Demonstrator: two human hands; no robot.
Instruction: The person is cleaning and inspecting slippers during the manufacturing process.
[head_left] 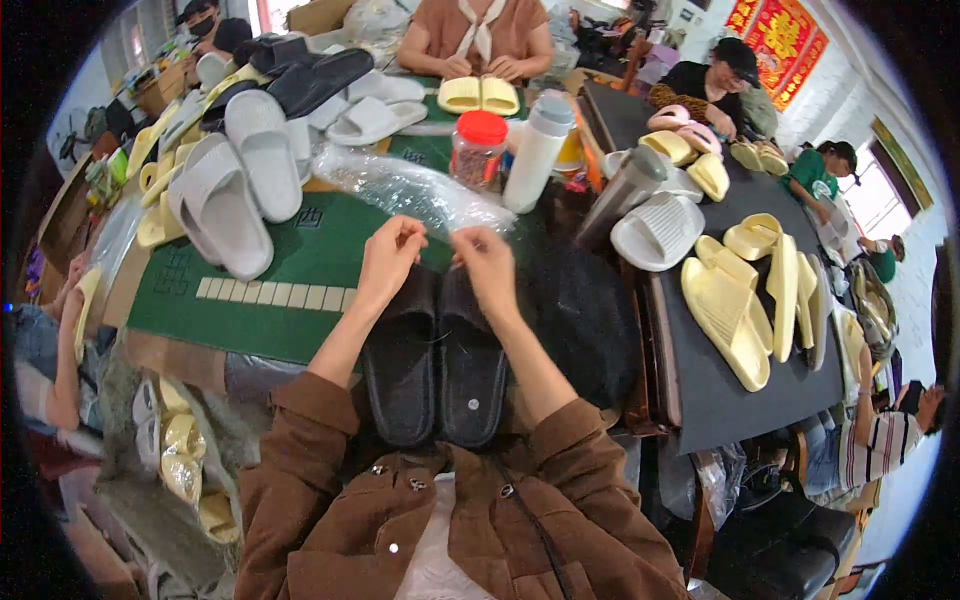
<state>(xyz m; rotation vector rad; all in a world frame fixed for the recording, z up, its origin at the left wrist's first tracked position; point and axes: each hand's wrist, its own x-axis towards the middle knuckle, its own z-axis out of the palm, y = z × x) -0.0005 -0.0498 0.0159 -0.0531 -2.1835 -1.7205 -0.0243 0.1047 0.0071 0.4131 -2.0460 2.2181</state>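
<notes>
A pair of black slide slippers lies side by side in front of me at the table's near edge, a left slipper [402, 375] and a right slipper [472, 375]. A small pale round spot shows on the right one's sole. My left hand [393, 255] is over the far end of the left slipper, thumb and fingers pinched together. Close beside it, my right hand [484, 268] curls its fingers closed at the far end of the right slipper. Anything between the fingertips is too small to make out. A thin pale strand [440, 338] shows between the two slippers.
Clear plastic bags [410, 190] lie just beyond my hands. Grey slippers [220, 205] and pale tiles [275, 295] rest on the green mat [190, 335] at left. A red-lidded jar [478, 150] and bottles [540, 150] stand ahead. Yellow slippers [728, 315] sit at right; co-workers surround the tables.
</notes>
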